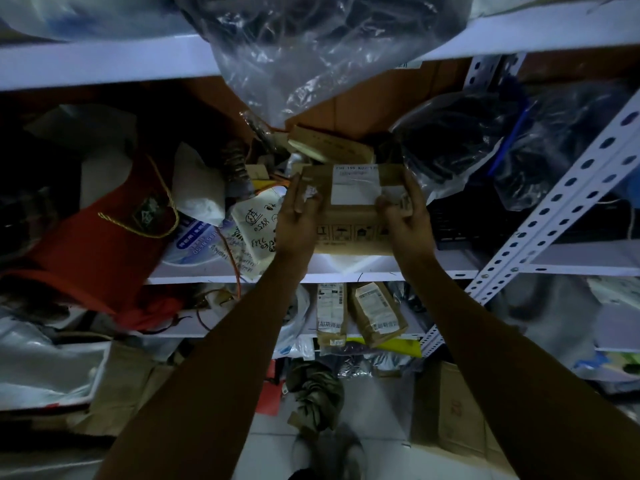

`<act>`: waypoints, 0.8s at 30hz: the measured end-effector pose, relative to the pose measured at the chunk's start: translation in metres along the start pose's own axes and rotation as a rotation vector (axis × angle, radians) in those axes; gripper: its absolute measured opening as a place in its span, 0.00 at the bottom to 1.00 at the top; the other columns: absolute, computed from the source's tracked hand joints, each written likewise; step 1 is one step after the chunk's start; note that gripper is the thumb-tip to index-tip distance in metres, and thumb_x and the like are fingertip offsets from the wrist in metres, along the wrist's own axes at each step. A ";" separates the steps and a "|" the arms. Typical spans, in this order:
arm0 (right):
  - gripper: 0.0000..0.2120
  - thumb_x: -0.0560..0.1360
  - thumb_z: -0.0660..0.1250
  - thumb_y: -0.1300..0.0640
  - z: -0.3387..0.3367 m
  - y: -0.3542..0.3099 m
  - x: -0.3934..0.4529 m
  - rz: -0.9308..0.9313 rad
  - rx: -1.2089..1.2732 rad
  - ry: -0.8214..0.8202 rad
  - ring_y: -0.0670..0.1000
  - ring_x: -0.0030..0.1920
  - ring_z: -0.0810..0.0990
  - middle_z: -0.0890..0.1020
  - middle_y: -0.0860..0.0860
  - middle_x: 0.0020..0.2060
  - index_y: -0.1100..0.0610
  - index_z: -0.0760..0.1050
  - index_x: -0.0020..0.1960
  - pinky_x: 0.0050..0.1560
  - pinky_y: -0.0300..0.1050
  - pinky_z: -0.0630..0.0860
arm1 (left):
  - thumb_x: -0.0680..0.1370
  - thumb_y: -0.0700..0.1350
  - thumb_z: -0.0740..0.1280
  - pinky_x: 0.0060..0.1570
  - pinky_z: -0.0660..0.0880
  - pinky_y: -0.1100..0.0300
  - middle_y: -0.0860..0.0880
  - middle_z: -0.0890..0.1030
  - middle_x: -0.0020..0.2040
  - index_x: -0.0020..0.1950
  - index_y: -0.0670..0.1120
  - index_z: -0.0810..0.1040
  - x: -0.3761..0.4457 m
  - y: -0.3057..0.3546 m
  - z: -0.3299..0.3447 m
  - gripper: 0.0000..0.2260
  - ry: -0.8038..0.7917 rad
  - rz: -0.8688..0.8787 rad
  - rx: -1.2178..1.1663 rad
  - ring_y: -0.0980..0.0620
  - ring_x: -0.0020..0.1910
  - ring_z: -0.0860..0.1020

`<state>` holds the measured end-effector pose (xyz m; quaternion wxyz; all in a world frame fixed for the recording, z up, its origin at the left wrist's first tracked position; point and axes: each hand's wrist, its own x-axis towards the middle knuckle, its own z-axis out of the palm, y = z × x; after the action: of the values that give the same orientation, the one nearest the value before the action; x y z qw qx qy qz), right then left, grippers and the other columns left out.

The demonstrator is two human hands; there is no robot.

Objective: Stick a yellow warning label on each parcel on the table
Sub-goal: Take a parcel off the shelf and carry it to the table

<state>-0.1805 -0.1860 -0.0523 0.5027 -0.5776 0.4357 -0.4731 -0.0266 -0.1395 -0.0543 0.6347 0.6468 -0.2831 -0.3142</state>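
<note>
A brown cardboard parcel [351, 216] with a white shipping label on top rests at the front of a white shelf [346, 270]. My left hand [298, 216] grips its left side, thumb on top beside a scrap of torn white paper. My right hand [405, 216] grips its right side, fingers wrapped over the label's corner. Both arms reach forward from below. No yellow label is visible on this parcel. Two more brown parcels [375, 313] with white labels stand on the shelf below.
A red bag with gold cord [104, 237] lies to the left, next to white written-on packets [254, 226]. A large clear plastic bag [311, 53] hangs from the shelf above. Black bagged items [460, 143] sit right. A perforated metal upright [561, 209] slants at right. Cardboard boxes [453, 417] stand on the floor.
</note>
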 end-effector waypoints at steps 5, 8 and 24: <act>0.33 0.76 0.64 0.55 0.002 0.008 0.005 0.024 0.112 -0.006 0.50 0.65 0.78 0.74 0.55 0.69 0.54 0.60 0.79 0.61 0.40 0.78 | 0.80 0.39 0.64 0.58 0.78 0.52 0.43 0.79 0.67 0.76 0.49 0.69 0.001 -0.005 0.006 0.23 0.011 0.002 -0.134 0.45 0.63 0.79; 0.32 0.75 0.64 0.54 0.003 0.006 0.006 0.046 0.118 -0.012 0.53 0.66 0.77 0.75 0.54 0.69 0.50 0.61 0.78 0.64 0.50 0.78 | 0.81 0.38 0.63 0.47 0.79 0.61 0.47 0.82 0.60 0.75 0.50 0.70 0.002 -0.001 0.007 0.23 0.019 -0.035 -0.136 0.51 0.55 0.81; 0.32 0.77 0.65 0.50 0.000 -0.052 -0.064 -0.040 0.058 0.327 0.46 0.61 0.77 0.75 0.48 0.66 0.42 0.58 0.79 0.60 0.46 0.75 | 0.82 0.48 0.64 0.49 0.72 0.58 0.49 0.71 0.74 0.76 0.57 0.67 -0.019 0.063 -0.003 0.22 -0.354 0.052 -0.046 0.47 0.66 0.74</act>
<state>-0.1900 -0.1177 -0.0078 0.4319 -0.4866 0.4864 -0.5831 -0.0348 -0.1248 0.0092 0.5975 0.5593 -0.3996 -0.4130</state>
